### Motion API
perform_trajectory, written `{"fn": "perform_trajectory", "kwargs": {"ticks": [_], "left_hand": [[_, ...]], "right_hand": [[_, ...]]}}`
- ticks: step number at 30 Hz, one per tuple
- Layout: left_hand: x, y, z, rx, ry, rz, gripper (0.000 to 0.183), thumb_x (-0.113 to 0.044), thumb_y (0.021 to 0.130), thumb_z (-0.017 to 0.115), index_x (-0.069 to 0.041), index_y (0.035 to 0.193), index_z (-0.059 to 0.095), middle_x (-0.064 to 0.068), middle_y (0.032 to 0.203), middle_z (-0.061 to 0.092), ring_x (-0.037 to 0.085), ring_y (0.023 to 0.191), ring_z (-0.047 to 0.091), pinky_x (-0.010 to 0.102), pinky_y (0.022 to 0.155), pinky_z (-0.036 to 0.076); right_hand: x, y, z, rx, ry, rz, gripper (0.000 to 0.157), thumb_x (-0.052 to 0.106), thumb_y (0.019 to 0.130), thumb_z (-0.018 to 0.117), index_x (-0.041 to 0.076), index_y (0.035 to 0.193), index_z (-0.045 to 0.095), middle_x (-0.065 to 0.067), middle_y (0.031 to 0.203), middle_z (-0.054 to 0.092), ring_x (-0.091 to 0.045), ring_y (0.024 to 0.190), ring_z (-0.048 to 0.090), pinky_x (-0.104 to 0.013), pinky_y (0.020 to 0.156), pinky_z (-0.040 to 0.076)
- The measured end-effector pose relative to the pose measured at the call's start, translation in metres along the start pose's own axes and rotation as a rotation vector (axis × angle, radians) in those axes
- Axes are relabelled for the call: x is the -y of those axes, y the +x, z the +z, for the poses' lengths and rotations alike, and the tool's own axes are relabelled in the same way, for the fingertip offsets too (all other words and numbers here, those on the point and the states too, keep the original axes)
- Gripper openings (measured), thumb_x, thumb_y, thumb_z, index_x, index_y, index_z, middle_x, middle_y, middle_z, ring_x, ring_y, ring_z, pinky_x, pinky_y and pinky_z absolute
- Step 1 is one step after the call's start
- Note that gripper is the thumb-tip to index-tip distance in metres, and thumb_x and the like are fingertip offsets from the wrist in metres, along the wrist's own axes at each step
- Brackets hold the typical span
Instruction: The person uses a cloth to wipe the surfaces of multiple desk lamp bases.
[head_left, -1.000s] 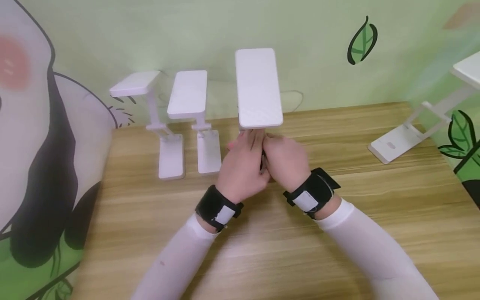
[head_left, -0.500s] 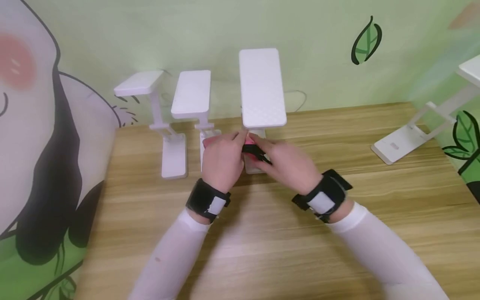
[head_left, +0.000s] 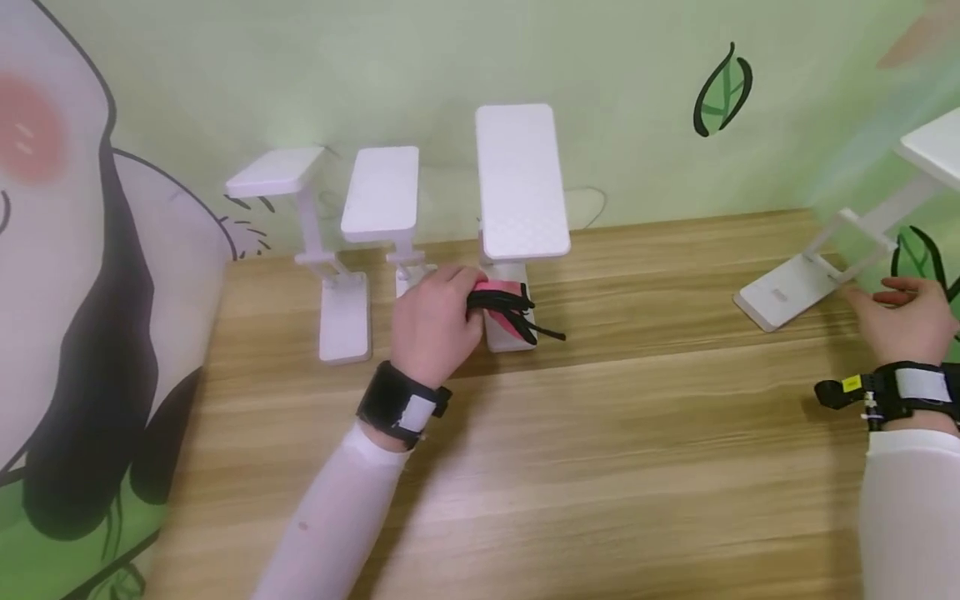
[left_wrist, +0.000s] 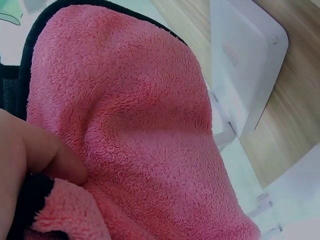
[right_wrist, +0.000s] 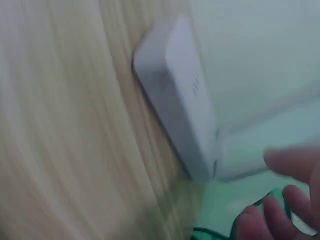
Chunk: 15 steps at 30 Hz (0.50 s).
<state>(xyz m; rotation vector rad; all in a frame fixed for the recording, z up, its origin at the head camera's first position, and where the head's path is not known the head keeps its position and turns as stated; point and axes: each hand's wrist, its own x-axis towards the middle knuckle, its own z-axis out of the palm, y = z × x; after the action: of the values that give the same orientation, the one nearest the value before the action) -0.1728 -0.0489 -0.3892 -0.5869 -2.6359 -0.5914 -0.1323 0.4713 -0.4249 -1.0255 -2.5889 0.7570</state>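
Note:
My left hand (head_left: 438,325) grips a pink plush cloth (left_wrist: 130,110) with black edging, bunched up so that black trim sticks out to the right. In the head view the cloth overlaps the base of the tall white desk lamp (head_left: 522,179) in the middle. The left wrist view shows a thumb or finger pressing into the pile. Far to the right, my right hand (head_left: 907,321) holds nothing, its fingers loosely bent beside the rear end of another white folding lamp's base (head_left: 783,292). That base is blurred in the right wrist view.
Two more white folding lamps stand to the left, one at the far left (head_left: 345,321) and one (head_left: 381,190) partly behind my left hand. All are on a wood-grain table (head_left: 637,467) against a painted wall (head_left: 637,100).
My right hand has let go of the cloth and moved far right to the right-hand lamp. The left hand has shifted left from the middle lamp, keeping the cloth.

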Motion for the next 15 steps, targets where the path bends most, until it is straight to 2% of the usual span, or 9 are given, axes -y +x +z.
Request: {"fn": "perform_trajectory", "kwargs": {"ticks": [2,3,5,6,11,13,15], "left_hand": [[0.001,-0.001,0.000,0.000,0.000,0.005,0.025,-0.004,0.076,0.070,-0.011,0.101,0.072,0.003,0.094,0.069,0.018,0.075,0.061,0.037,0.056,0.054],[0.001,-0.002,0.000,0.001,-0.001,0.006,0.025,-0.004,0.076,0.070,-0.011,0.100,0.072,0.002,0.094,0.069,0.018,0.074,0.061,0.037,0.056,0.054],[0.002,-0.003,0.000,0.005,0.003,0.013,0.025,-0.004,0.076,0.070,-0.011,0.100,0.072,0.001,0.092,0.069,0.018,0.074,0.061,0.037,0.055,0.053],[0.002,-0.003,0.000,0.006,0.004,0.018,0.026,-0.004,0.075,0.071,-0.012,0.100,0.072,0.001,0.092,0.069,0.017,0.075,0.061,0.037,0.054,0.053],[0.005,-0.002,-0.001,0.013,-0.010,0.042,0.028,-0.004,0.075,0.072,-0.012,0.101,0.071,0.001,0.093,0.069,0.018,0.078,0.063,0.037,0.056,0.054],[0.007,-0.001,-0.001,0.012,-0.017,0.044,0.028,-0.003,0.075,0.072,-0.012,0.101,0.070,0.001,0.095,0.070,0.018,0.080,0.064,0.038,0.057,0.054],[0.008,0.000,-0.001,0.010,-0.021,0.042,0.029,-0.002,0.075,0.072,-0.012,0.102,0.070,0.002,0.096,0.070,0.018,0.082,0.065,0.039,0.059,0.055]], "right_hand": [[-0.007,0.009,0.000,0.046,0.025,-0.022,0.073,0.045,0.095,0.056,0.007,0.153,0.033,-0.020,0.138,0.049,-0.033,0.115,0.052,-0.055,0.111,0.029],[-0.009,0.013,0.001,0.070,0.029,-0.042,0.074,0.044,0.095,0.056,0.008,0.155,0.029,-0.024,0.145,0.042,-0.040,0.123,0.048,-0.057,0.107,0.035],[-0.011,0.020,0.002,0.090,0.017,-0.083,0.070,0.040,0.098,0.054,0.008,0.155,0.029,-0.028,0.149,0.037,-0.047,0.130,0.040,-0.062,0.102,0.039],[-0.011,0.023,0.003,0.085,0.013,-0.091,0.066,0.038,0.099,0.052,0.007,0.153,0.033,-0.029,0.148,0.039,-0.048,0.130,0.039,-0.062,0.105,0.035],[-0.009,0.032,0.005,0.035,-0.075,-0.119,0.047,0.032,0.106,0.042,0.000,0.136,0.055,-0.032,0.131,0.054,-0.048,0.120,0.044,-0.062,0.099,0.036],[-0.008,0.033,0.006,0.029,-0.092,-0.141,0.045,0.031,0.107,0.041,-0.004,0.131,0.057,-0.033,0.128,0.055,-0.049,0.116,0.047,-0.063,0.095,0.039],[-0.005,0.034,0.008,0.032,-0.100,-0.180,0.044,0.030,0.107,0.042,-0.005,0.128,0.057,-0.033,0.126,0.056,-0.050,0.116,0.047,-0.064,0.098,0.038]]}}
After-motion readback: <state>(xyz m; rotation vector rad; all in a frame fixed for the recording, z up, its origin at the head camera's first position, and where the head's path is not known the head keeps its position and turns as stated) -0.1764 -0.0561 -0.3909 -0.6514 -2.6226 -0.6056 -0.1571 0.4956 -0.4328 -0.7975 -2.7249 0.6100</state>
